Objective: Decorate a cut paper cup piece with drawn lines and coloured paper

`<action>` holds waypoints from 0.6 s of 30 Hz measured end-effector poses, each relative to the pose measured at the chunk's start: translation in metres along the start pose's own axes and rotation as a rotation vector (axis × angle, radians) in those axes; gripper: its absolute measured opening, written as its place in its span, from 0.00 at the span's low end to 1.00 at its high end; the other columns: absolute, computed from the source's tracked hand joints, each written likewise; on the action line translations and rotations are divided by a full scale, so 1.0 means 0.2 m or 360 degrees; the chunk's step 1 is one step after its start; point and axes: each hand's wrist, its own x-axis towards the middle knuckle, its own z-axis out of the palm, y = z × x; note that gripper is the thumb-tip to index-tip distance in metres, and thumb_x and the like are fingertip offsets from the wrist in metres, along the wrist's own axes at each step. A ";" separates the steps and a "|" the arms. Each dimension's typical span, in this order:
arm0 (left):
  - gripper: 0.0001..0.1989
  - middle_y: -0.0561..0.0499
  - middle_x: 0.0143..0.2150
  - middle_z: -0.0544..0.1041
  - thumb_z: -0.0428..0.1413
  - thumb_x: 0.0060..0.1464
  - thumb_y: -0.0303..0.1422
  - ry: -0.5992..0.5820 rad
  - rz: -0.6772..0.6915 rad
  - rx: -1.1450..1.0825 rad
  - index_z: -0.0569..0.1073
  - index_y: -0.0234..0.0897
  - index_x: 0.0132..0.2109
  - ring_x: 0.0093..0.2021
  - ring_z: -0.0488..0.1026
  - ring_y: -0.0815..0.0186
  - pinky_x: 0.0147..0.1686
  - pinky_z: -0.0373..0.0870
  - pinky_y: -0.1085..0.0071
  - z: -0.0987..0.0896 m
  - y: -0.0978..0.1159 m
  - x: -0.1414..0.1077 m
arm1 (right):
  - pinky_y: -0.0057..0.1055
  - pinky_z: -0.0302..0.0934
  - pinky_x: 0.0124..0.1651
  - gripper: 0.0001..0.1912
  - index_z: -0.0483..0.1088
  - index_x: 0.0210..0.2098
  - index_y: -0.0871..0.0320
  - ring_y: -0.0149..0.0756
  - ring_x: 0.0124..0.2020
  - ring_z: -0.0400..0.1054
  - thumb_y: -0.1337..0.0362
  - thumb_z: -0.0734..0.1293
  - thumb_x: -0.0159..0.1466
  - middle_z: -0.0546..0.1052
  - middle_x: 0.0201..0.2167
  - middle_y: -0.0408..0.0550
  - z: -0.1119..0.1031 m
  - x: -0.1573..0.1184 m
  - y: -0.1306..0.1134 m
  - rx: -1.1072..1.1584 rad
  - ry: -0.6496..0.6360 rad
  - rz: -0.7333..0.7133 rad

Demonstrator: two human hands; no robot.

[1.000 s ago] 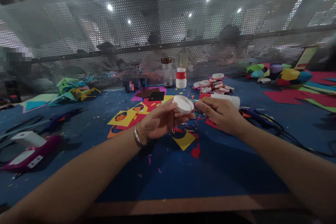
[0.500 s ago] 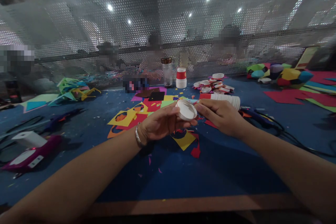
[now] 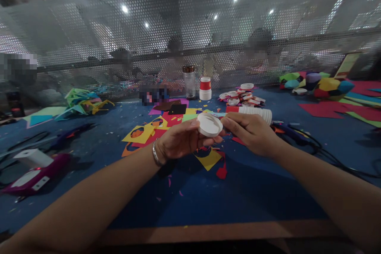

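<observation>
A shallow white round piece, like the cut-off base of a paper cup (image 3: 210,126), is held tilted above the table. My left hand (image 3: 183,139) is closed around its left side, with the thumb on the rim and the fingers underneath. My right hand (image 3: 253,131) is closed in a pinch at the right rim, its fingertips partly hidden. Beneath and behind lie yellow paper sheets with round holes (image 3: 139,133) and red scraps (image 3: 222,171). A row of nested paper cups (image 3: 258,113) lies sideways behind my right hand.
Upright stacked cups (image 3: 205,89) and a clear bottle (image 3: 189,83) stand at the back, left of a pile of cut cup pieces (image 3: 242,96). Glue guns (image 3: 71,134) with cables flank the work, and a purple power strip (image 3: 38,176) sits left. Coloured paper balls (image 3: 330,87) are right.
The cup base has shifted very slightly left and tilted a little in my left hand. My right hand has stayed at its rim.
</observation>
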 end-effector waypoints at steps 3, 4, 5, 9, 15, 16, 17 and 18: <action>0.20 0.40 0.44 0.83 0.63 0.54 0.37 -0.0001 -0.0030 -0.0024 0.76 0.29 0.51 0.44 0.82 0.64 0.45 0.74 0.79 0.00 0.01 0.00 | 0.30 0.49 0.26 0.29 0.58 0.23 0.55 0.29 0.22 0.55 0.40 0.53 0.71 0.60 0.20 0.39 0.00 0.00 -0.01 0.0013 -0.0003 0.0005; 0.20 0.40 0.44 0.84 0.63 0.54 0.37 0.0007 -0.0040 -0.0033 0.76 0.30 0.51 0.44 0.82 0.64 0.45 0.75 0.79 0.00 0.01 0.00 | 0.31 0.49 0.26 0.29 0.59 0.24 0.55 0.29 0.22 0.55 0.40 0.53 0.71 0.61 0.20 0.39 -0.01 0.01 -0.01 0.0015 -0.0011 0.0010; 0.20 0.40 0.43 0.84 0.64 0.54 0.37 0.0014 -0.0043 -0.0040 0.76 0.29 0.51 0.45 0.82 0.64 0.45 0.75 0.79 0.00 0.01 0.00 | 0.31 0.49 0.27 0.29 0.59 0.24 0.55 0.29 0.23 0.56 0.40 0.53 0.71 0.61 0.20 0.40 -0.01 0.01 -0.02 0.0015 -0.0020 0.0012; 0.20 0.40 0.43 0.84 0.63 0.54 0.37 0.0041 -0.0023 -0.0024 0.76 0.29 0.50 0.44 0.82 0.63 0.45 0.75 0.78 0.01 0.01 0.00 | 0.31 0.50 0.28 0.29 0.59 0.24 0.55 0.29 0.22 0.54 0.40 0.53 0.71 0.60 0.19 0.39 -0.01 0.01 -0.02 0.0013 -0.0034 0.0011; 0.20 0.41 0.43 0.84 0.65 0.53 0.37 0.0010 0.0006 -0.0015 0.77 0.30 0.50 0.43 0.82 0.64 0.44 0.75 0.80 0.01 0.00 0.00 | 0.31 0.49 0.28 0.29 0.58 0.24 0.55 0.29 0.23 0.55 0.41 0.53 0.71 0.61 0.20 0.40 0.00 0.00 -0.02 0.0038 -0.0033 -0.0008; 0.20 0.41 0.43 0.84 0.65 0.53 0.37 0.0006 0.0010 -0.0015 0.77 0.30 0.50 0.43 0.82 0.64 0.44 0.75 0.80 0.02 0.00 0.00 | 0.31 0.49 0.27 0.29 0.58 0.24 0.55 0.29 0.23 0.54 0.41 0.53 0.71 0.60 0.20 0.39 0.00 0.00 -0.02 0.0043 -0.0026 -0.0010; 0.20 0.41 0.43 0.84 0.65 0.54 0.37 0.0004 0.0010 -0.0017 0.77 0.30 0.50 0.44 0.82 0.64 0.44 0.75 0.80 0.02 0.00 0.00 | 0.31 0.49 0.27 0.29 0.58 0.24 0.55 0.29 0.23 0.54 0.41 0.53 0.72 0.60 0.20 0.39 0.00 0.00 -0.03 0.0047 -0.0023 -0.0011; 0.20 0.41 0.43 0.84 0.65 0.54 0.37 0.0004 0.0009 -0.0020 0.77 0.29 0.50 0.44 0.82 0.64 0.44 0.75 0.79 0.02 0.00 0.00 | 0.31 0.49 0.27 0.29 0.59 0.24 0.55 0.29 0.23 0.54 0.42 0.53 0.72 0.60 0.20 0.39 0.00 0.00 -0.03 0.0053 -0.0023 -0.0008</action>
